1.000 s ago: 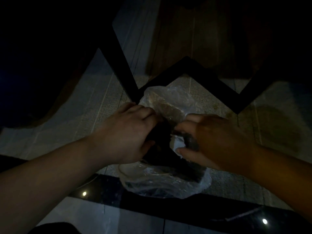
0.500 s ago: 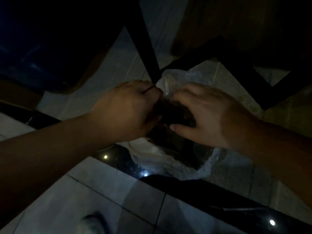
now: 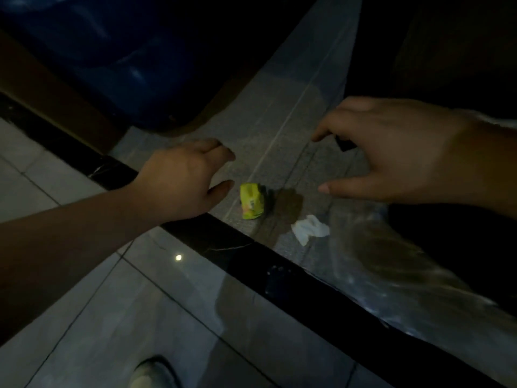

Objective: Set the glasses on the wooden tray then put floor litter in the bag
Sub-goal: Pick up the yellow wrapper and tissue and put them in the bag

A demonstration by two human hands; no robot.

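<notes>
The scene is dim. A crumpled yellow wrapper point(image 3: 251, 204) lies on the grey speckled floor. A white scrap of tissue point(image 3: 309, 230) lies just right of it. My left hand point(image 3: 181, 177) hovers left of the wrapper with its fingers apart and nothing in it. My right hand point(image 3: 391, 152) is spread above and to the right, thumb and fingers wide, also holding nothing. The clear plastic bag point(image 3: 391, 264) shows as a blurred translucent shape on the floor at the lower right, apart from both hands. No glasses or wooden tray are in view.
A large dark blue object point(image 3: 126, 51) stands at the upper left. A glossy black strip point(image 3: 307, 278) crosses the floor diagonally, with pale tiles point(image 3: 140, 317) on the near side. A shoe tip point(image 3: 151, 373) is at the bottom edge. Dark furniture fills the right.
Both hands have let go of the plastic bag and moved apart. The view has swung left, so the bag now lies at the lower right and the wrapper and tissue have come into sight.
</notes>
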